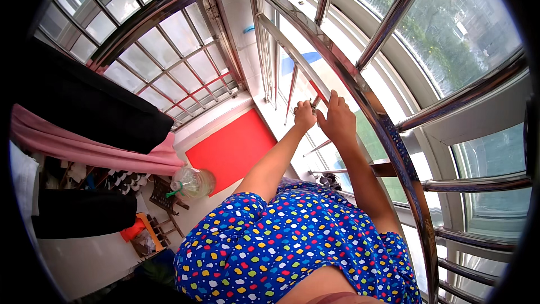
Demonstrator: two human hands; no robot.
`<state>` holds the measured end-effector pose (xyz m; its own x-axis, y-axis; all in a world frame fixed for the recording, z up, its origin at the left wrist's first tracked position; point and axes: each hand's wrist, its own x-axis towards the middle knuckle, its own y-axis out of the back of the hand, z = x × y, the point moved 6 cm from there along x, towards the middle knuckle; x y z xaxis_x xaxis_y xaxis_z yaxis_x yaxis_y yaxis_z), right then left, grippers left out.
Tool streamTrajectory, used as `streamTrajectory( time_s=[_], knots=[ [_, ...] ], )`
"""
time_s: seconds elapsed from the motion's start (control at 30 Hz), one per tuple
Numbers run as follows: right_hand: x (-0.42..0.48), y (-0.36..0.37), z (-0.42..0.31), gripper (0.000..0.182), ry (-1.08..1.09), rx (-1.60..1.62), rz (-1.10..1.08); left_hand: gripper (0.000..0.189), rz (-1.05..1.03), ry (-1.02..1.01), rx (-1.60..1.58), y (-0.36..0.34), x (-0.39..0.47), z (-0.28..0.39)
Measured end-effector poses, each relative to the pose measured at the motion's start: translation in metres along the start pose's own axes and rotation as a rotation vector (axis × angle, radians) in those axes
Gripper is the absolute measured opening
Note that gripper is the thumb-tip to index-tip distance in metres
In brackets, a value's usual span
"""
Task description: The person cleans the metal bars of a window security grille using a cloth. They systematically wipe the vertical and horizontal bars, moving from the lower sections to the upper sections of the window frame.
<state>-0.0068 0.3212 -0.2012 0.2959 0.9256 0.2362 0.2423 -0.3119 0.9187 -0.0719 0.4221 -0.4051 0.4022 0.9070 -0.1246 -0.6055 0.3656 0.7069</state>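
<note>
My left hand (305,114) is closed around a small grey-brown thing (314,106), perhaps a bit of cloth, at a thin metal bar; its kind cannot be told. Just right of it, my right hand (339,120) lies on the inner stainless steel rail (291,50), fingers over the rail and thumb towards the left hand. Whether these fingers grip the rail or only rest on it is unclear. A red reflection shows on the rail beside the fingers. The thicker curved steel rail (358,80) passes to the right of both hands, above the right forearm.
Steel window bars (384,25) stand along the right. A red mat (232,147) lies on the floor, with a large clear plastic bottle (194,183) near its corner. Black cloth (97,101) and pink cloth (84,145) hang at left. An orange box (149,232) stands lower left.
</note>
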Motion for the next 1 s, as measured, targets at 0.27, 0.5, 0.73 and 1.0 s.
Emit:
streamTrajectory(
  time_s=[0.27,0.5,0.73,1.0],
  knots=[
    [-0.001,0.005,-0.003,0.076,0.01,-0.026,-0.043,0.052,0.714,-0.004,-0.688,0.116,0.043,-0.046],
    [-0.002,0.007,-0.006,0.073,0.056,-0.032,0.053,0.056,0.632,-0.262,-0.124,0.186,0.146,0.011],
    [0.074,0.009,-0.088,0.066,0.064,0.093,0.101,0.044,0.557,-0.29,-0.255,0.166,0.174,-0.005],
    [0.204,-0.038,-0.129,0.064,0.085,0.002,0.115,0.038,0.245,-0.406,-0.246,0.15,0.184,-0.047]
  ],
)
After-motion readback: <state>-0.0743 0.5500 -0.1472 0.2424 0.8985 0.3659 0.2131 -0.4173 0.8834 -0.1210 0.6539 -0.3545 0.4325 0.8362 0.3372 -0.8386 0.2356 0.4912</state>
